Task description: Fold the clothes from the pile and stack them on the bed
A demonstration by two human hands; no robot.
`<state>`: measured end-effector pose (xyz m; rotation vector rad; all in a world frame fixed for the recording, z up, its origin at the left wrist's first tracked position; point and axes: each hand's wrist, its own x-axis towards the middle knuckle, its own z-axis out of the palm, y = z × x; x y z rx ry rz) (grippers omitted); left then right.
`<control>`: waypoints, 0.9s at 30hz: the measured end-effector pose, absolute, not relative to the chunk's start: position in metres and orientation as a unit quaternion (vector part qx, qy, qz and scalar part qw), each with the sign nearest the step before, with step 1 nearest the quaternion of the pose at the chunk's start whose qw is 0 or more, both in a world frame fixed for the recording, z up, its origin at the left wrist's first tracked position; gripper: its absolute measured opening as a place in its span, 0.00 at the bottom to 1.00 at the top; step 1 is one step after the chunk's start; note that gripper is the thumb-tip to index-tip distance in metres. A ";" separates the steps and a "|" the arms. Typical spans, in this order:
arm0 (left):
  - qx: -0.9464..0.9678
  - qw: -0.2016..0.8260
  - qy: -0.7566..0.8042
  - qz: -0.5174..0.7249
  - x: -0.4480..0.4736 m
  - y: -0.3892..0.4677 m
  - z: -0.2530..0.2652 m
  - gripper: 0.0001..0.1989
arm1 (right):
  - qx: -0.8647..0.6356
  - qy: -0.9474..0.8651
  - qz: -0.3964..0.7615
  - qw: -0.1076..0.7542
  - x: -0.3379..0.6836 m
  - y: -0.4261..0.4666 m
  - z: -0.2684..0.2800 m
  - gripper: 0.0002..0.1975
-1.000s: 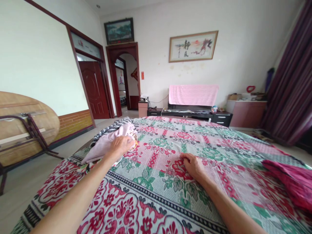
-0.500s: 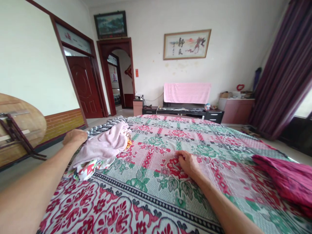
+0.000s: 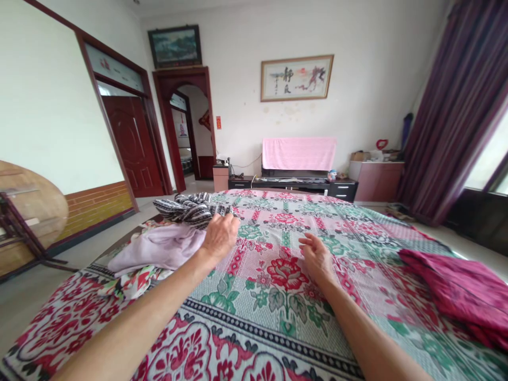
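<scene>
Left hand [image 3: 222, 233], nearer, clamps the right end of a black-and-white striped cloth [image 3: 186, 209], its long axis running leftward behind crumpled lilac fabric [image 3: 156, 248]; right hand [image 3: 315, 255], fingers apart, is empty.

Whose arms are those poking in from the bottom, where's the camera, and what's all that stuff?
No robot here! They're a person's bare arms. The camera sits on that person's head, looking forward and down, so you see almost what they see. A flowery cover is spread out in front. On it lie a lilac cloth and, over on the right, a magenta cloth. The left hand grips a black-and-white striped cloth. The right hand, loosely curled, seems to hold nothing.
</scene>
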<state>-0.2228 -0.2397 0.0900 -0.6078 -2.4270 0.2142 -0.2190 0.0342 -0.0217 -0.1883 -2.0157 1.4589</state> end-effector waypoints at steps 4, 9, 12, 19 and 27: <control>-0.332 0.299 -0.893 0.057 -0.193 -0.208 0.057 0.13 | -0.067 -0.715 0.617 0.323 -0.219 0.034 -0.018 0.26; -0.432 0.276 -0.859 0.000 -0.160 -0.176 0.037 0.11 | -0.062 -0.686 0.648 0.323 -0.218 0.037 -0.007 0.22; -0.482 0.250 -0.839 -0.036 -0.153 -0.171 0.043 0.14 | -0.089 -0.662 0.665 0.334 -0.217 0.046 -0.002 0.22; -0.163 0.333 -0.925 -0.079 -0.212 -0.278 0.076 0.19 | -0.028 -0.721 0.644 0.254 -0.205 0.022 0.009 0.21; 0.105 0.101 -0.989 0.022 -0.253 -0.392 0.046 0.45 | 0.130 -0.888 0.434 0.077 -0.185 -0.037 0.016 0.35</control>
